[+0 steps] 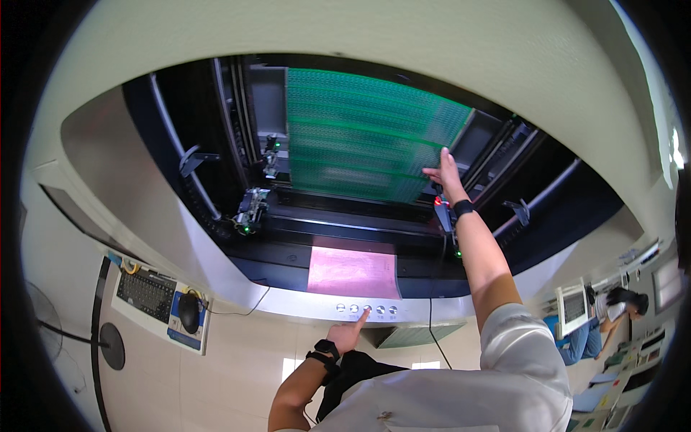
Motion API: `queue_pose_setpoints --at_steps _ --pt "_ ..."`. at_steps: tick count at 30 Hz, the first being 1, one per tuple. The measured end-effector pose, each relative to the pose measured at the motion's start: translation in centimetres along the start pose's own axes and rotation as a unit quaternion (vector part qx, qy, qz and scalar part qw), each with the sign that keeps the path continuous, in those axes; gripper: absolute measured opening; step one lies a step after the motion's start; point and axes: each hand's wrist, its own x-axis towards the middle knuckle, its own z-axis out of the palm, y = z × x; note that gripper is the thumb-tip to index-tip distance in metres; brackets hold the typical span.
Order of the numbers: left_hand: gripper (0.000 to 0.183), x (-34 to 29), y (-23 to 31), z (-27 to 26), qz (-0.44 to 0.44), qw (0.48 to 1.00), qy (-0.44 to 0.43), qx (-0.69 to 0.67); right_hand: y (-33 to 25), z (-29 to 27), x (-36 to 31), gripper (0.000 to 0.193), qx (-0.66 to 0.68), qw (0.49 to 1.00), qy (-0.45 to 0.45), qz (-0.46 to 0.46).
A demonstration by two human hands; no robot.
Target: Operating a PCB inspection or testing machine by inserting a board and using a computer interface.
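A large green circuit board panel, with rows of fine pattern, lies inside the opening of a big pale machine. My right hand reaches in at the panel's lower right corner, thumb and a finger spread apart; whether it touches the panel I cannot tell. Just below that hand is a small device with red lights. On the machine's front ledge, my left hand has its index finger stretched onto the middle of a row of round silver buttons. Its other fingers are folded.
A pink sheet lies behind the buttons. Metal rails and small units with green lights flank the panel. At left, a shelf carries a keyboard and a mouse. A black cable hangs down in front. Another person sits far right.
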Motion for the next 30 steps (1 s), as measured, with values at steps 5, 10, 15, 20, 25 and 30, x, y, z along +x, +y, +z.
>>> queue_pose_setpoints --at_steps 5,10,15,20,25,30 --pt "0.067 -4.7 -5.9 5.5 0.211 0.881 0.075 -0.417 2.6 -0.8 -0.5 0.046 0.080 0.987 0.132 -0.030" --pt "0.077 -19.7 -3.6 7.5 0.043 0.788 -0.084 -0.609 5.8 -3.5 -5.8 0.055 0.175 0.973 0.141 0.041" --pt "0.078 -27.5 0.7 4.9 -0.104 0.672 -0.015 -0.733 10.2 -2.5 -13.5 0.047 0.189 0.973 0.129 0.031" --pt "0.075 -32.3 -0.7 7.3 -0.136 0.652 0.002 -0.746 8.3 4.9 -21.0 0.033 0.106 0.994 -0.002 -0.019" --pt "0.075 -40.9 -2.8 8.9 -0.148 0.644 0.030 -0.750 5.3 12.5 -28.7 0.026 0.040 0.979 -0.171 -0.107" --pt "0.071 -51.8 -7.9 12.8 -0.165 0.702 0.043 -0.691 4.8 22.1 -37.2 0.021 0.030 0.950 -0.299 -0.080"
